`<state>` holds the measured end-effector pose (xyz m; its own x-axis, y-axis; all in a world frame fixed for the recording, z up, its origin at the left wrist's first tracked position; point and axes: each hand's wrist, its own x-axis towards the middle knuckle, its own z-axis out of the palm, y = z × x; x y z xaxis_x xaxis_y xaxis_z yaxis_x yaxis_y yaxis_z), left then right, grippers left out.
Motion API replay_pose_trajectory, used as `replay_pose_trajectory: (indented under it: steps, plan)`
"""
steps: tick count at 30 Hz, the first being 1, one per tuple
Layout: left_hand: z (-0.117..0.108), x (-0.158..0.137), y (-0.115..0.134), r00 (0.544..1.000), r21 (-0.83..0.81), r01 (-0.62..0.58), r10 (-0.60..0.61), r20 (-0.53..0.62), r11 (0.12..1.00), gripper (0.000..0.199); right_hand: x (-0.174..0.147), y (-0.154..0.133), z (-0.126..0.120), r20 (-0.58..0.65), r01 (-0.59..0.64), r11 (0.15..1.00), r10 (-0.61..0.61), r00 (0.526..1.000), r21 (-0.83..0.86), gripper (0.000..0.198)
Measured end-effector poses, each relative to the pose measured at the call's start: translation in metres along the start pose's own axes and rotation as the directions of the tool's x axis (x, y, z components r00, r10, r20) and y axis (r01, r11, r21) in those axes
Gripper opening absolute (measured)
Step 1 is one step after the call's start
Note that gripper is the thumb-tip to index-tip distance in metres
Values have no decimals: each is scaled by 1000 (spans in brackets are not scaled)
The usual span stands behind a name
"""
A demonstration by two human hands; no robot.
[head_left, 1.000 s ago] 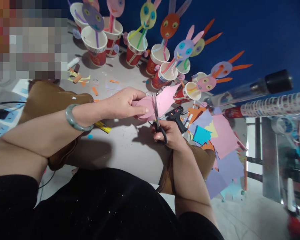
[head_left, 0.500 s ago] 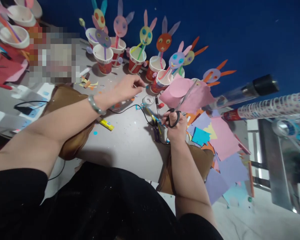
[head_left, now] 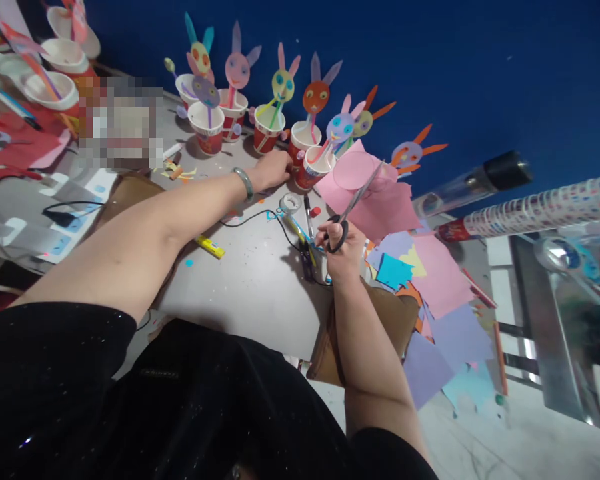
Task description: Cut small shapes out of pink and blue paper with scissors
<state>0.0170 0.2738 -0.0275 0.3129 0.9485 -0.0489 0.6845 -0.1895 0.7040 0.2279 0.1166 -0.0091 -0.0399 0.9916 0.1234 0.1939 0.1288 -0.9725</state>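
My right hand [head_left: 344, 250] holds a pair of black-handled scissors [head_left: 353, 207], blades pointing up and away over pink paper [head_left: 390, 210]. A pink paper circle [head_left: 353, 171] lies on that sheet. My left hand [head_left: 274, 170], with a bangle on the wrist, reaches forward to the table. Its fingers are bent and close together beside a red paper cup [head_left: 313, 172] carrying a purple rabbit face [head_left: 341, 129]. Whatever those fingertips pinch, if anything, is hidden. A roll of clear tape [head_left: 291, 202] and a black pen [head_left: 308, 212] lie between my hands.
Several cups with paper rabbits, such as the orange-faced one [head_left: 317, 98], line the blue wall [head_left: 405, 53]. Coloured paper sheets [head_left: 443, 277] pile up at right, below a long stack of cups [head_left: 545, 203]. A yellow box [head_left: 210, 247], a black cable [head_left: 253, 219] and a power strip [head_left: 75, 223] lie nearer.
My left hand has moved forward and down to the table beside the cups, its fingers drawing together. My right hand keeps the scissors, almost in place. The whole view has shifted slightly.
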Motion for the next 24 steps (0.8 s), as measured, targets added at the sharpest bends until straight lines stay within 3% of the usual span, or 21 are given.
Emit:
replay_pose_trajectory:
  steps: [5, 12, 14, 17, 20, 22, 24]
  plan:
    - [2, 2, 9, 991, 54, 108, -104, -82, 993, 7, -1, -2, 0, 5, 1, 1000, -1, 1000, -29, 63]
    - [-11, -8, 24, 981, -19, 189, -189, -31, 982, 18, -2, -1, 1, 15, -3, 1000, 3, 1000, -29, 62]
    - [-26, -20, 25, 981, -51, 193, -191, 36, 980, 14, -2, 0, 2, 19, 8, 1000, -8, 1000, 1, 61]
    - [-52, -56, 23, 976, 16, 44, -47, 211, 999, 8, -3, 1, 4, 23, 23, 999, -24, 999, 34, 57]
    - [-68, -109, 21, 895, 134, -10, -51, 443, 991, 8, -5, 1, 6, 38, 37, 998, -39, 999, 44, 53]
    - [-69, -146, 19, 801, 225, -54, -92, 591, 973, 9, -5, 2, 8, 47, 45, 998, -47, 998, 42, 52]
    - [-68, -178, 16, 799, 285, -153, -52, 599, 946, 11, -5, 4, 9, 46, 45, 998, -47, 998, 41, 54]
